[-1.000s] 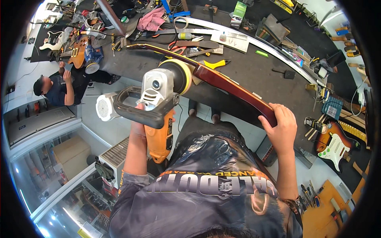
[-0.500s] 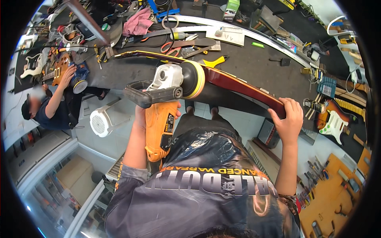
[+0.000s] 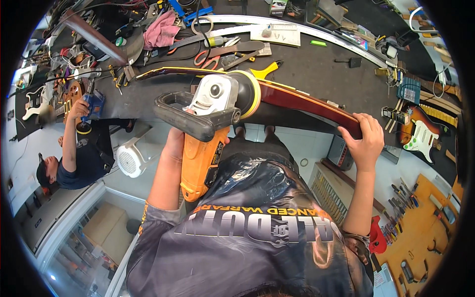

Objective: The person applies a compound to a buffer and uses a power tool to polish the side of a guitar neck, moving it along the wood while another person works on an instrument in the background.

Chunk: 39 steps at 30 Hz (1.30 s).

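My left hand is wrapped round the body of an orange power polisher, which has a silver head and a black loop handle. Its round pad with a yellow rim is against, or very close to, the side of a dark red guitar; the exact contact is hidden. The guitar is held edge-on, its long neck running off to the left along the bench edge. At the right end of its body my right hand grips the edge, thumb on the near side and fingers over the far side.
Scissors, a yellow-handled tool and a pink cloth lie on the black workbench. Another guitar lies at right. On the left a co-worker holds a blue polisher near a brown guitar. A white stool stands between us.
The polisher has shifted slightly right and its head has turned. My right hand and the guitar's end sit slightly further right. The co-worker's blue polisher has tilted, and their head has moved.
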{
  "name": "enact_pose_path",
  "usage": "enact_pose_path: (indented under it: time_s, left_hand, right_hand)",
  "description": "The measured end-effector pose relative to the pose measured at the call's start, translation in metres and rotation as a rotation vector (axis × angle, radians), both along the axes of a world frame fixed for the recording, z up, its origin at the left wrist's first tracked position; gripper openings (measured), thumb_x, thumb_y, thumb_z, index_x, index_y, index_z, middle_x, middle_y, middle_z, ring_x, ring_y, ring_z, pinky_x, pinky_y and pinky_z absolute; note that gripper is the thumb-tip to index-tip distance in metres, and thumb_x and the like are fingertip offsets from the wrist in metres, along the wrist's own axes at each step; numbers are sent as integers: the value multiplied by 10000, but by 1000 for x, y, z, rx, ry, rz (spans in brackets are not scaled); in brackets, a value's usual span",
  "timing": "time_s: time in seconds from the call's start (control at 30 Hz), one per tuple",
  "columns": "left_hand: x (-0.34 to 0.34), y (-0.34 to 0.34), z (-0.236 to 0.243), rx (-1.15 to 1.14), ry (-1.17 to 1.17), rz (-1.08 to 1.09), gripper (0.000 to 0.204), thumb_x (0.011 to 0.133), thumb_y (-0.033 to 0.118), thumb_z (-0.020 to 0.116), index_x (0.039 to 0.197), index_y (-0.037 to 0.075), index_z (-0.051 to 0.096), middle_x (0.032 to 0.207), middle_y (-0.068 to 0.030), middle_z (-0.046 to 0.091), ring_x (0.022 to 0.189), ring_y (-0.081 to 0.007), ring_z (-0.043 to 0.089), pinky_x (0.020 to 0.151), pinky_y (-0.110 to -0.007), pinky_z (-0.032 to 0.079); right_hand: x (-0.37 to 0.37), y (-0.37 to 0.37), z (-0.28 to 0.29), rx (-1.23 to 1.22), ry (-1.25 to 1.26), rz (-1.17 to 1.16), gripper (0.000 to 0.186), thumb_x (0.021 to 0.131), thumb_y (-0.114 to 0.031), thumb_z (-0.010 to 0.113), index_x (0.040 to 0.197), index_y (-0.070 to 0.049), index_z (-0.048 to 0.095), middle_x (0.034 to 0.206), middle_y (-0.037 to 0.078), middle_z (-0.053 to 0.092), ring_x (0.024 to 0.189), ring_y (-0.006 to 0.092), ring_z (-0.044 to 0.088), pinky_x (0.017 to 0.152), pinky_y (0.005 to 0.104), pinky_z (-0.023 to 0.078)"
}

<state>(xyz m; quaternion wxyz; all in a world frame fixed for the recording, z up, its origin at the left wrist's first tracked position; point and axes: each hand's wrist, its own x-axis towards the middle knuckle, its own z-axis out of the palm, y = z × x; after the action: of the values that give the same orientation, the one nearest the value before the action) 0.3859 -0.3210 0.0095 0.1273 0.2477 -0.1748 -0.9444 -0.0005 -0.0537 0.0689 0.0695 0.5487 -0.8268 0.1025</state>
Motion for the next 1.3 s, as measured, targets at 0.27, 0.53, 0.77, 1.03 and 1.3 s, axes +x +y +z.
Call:
enact_pose_path:
  time_s: [0.27, 0.53, 0.77, 1.03, 1.3]
  left_hand:
    - [-15, -2, 19, -139, -129, 14, 844, 986, 619, 706, 1517, -18, 549, 1292, -248, 730, 1042, -370, 768, 874, -522, 659]
    - [-17, 6, 16, -144, -100, -2, 842, 984, 612, 715, 1510, -22, 545, 1271, -249, 735, 974, -383, 782, 831, -508, 668]
    - [-8, 10, 14, -66, -83, 66, 821, 1002, 618, 685, 1513, -11, 552, 1343, -246, 704, 1101, -371, 732, 845, -560, 652]
    - [-11, 12, 10, -77, -52, 22, 823, 999, 594, 696, 1518, -27, 544, 1332, -262, 710, 1085, -393, 757, 865, -537, 656]
    - [8, 11, -14, -54, -180, 33, 655, 999, 378, 759, 1488, -22, 590, 1347, -156, 735, 1163, -260, 743, 1003, -404, 620]
  right_hand:
    - [3, 5, -2, -8, -3, -10, 476, 760, -383, 941, 1086, -90, 757, 1064, 58, 759, 1004, 288, 720, 936, 430, 547]
    - [2, 4, -3, -16, -4, -2, 476, 763, -376, 947, 1085, -79, 760, 1056, 58, 756, 996, 284, 719, 925, 420, 547]
    - [1, 2, -2, -12, -2, -9, 477, 758, -374, 952, 1085, -80, 766, 1049, 57, 755, 991, 284, 720, 915, 420, 551]
    - [3, 0, -2, -15, 6, -14, 455, 747, -390, 942, 1053, -104, 763, 1006, 35, 754, 947, 280, 721, 896, 419, 557]
    - [4, 4, -3, -24, 12, -12, 461, 741, -394, 947, 1051, -105, 765, 1009, 36, 755, 952, 277, 724, 894, 418, 561]
